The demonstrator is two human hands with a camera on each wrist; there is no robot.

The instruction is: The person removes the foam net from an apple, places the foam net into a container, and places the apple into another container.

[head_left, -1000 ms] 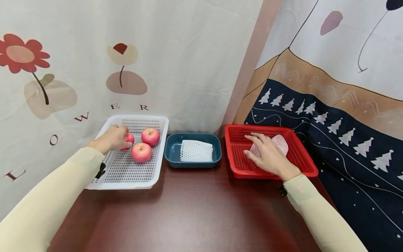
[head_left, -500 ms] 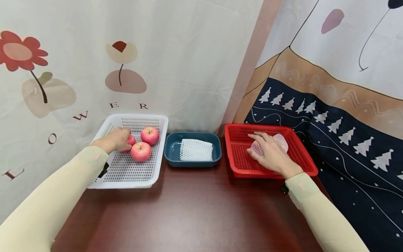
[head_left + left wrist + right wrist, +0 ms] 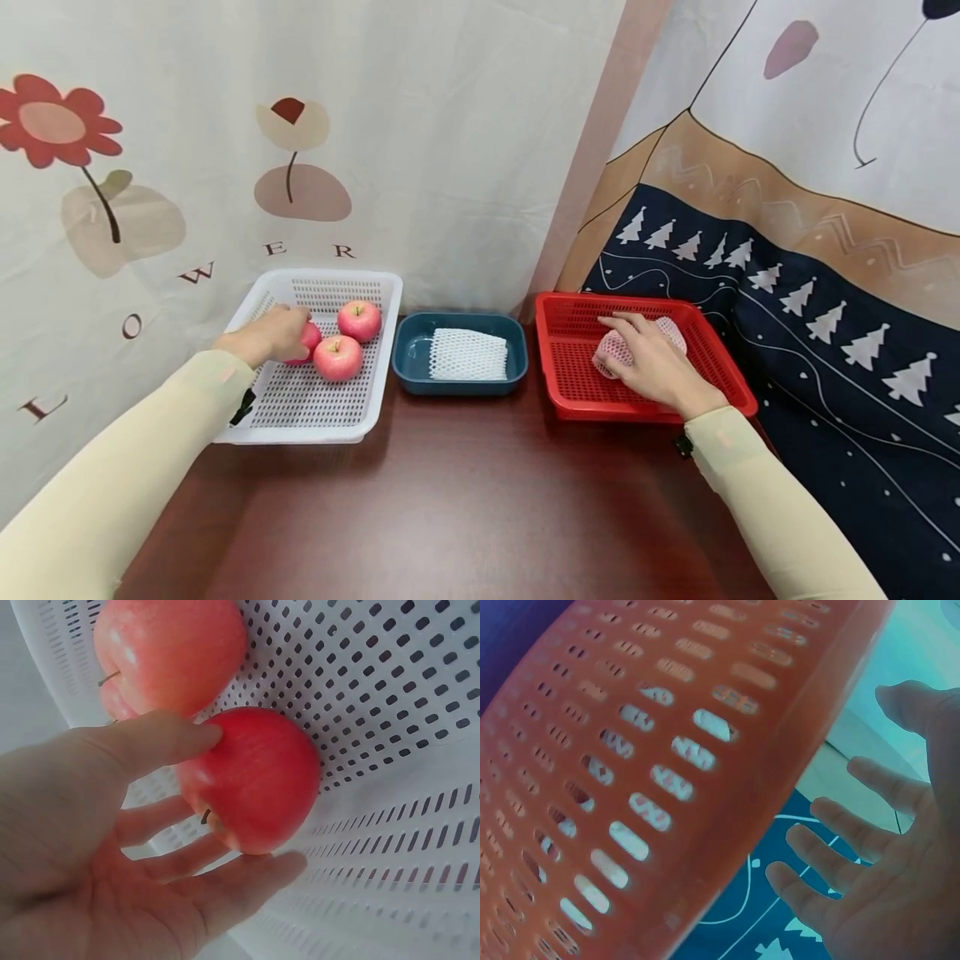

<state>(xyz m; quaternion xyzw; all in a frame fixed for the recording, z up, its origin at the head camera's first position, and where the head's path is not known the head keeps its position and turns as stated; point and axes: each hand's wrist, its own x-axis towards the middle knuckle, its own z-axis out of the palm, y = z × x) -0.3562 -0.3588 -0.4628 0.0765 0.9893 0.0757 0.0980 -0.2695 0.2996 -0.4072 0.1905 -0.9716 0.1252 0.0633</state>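
Note:
In the white basket (image 3: 322, 435), my left hand (image 3: 272, 333) is at a red apple (image 3: 310, 340). The left wrist view has the thumb on one side of that apple (image 3: 259, 776) and the fingers curved around its lower side. Two more apples sit beside it, one at the back (image 3: 359, 321) and one in front (image 3: 338, 359). At the right, my right hand (image 3: 656, 367) hovers over pink foam fruit nets (image 3: 607, 346) in the red basket (image 3: 555, 358), fingers spread and relaxed. In the right wrist view that hand (image 3: 885, 840) shows bare fingers beside the red basket's wall.
Between the baskets stands a dark blue tray (image 3: 412, 367) holding a white foam net (image 3: 468, 356). All three containers are on a dark red-brown table (image 3: 465, 492). A pale printed curtain (image 3: 465, 167) hangs close behind, and a navy patterned cloth (image 3: 840, 417) borders the right side.
My left hand has shifted slightly right and settled around the apple. My right hand has drifted slightly right and its thumb has come down over the pink nets.

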